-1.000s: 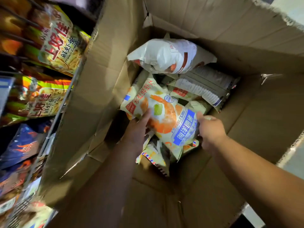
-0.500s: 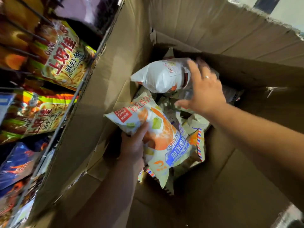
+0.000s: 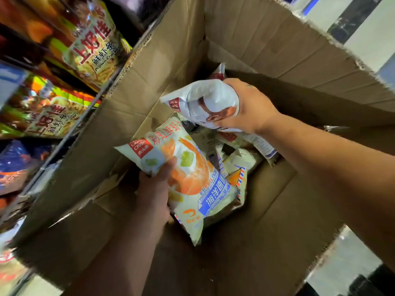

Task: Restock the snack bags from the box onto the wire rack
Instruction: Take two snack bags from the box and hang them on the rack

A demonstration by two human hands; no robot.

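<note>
I look down into an open cardboard box (image 3: 267, 221). My left hand (image 3: 155, 189) grips a pale prawn-cracker bag (image 3: 188, 178) with an orange shrimp and a blue label, lifted above the pile. My right hand (image 3: 250, 107) grips a white snack bag (image 3: 203, 99) with a red logo, held near the box's far wall. Several more snack bags (image 3: 239, 159) lie in the box's bottom beneath both hands. The wire rack (image 3: 70, 133) runs along the left, its tiers filled with snack bags.
Colourful prawn-cracker bags (image 3: 92, 43) and dark blue bags (image 3: 15, 163) hang on the rack's tiers at left. The box's tall flaps (image 3: 277, 39) stand up around my hands. Pale floor (image 3: 346, 263) shows beyond the box's right edge.
My left hand has lifted the shrimp bag off the pile. My right hand let go of that bag, reached to the far side and closed round the white bag, raising it.
</note>
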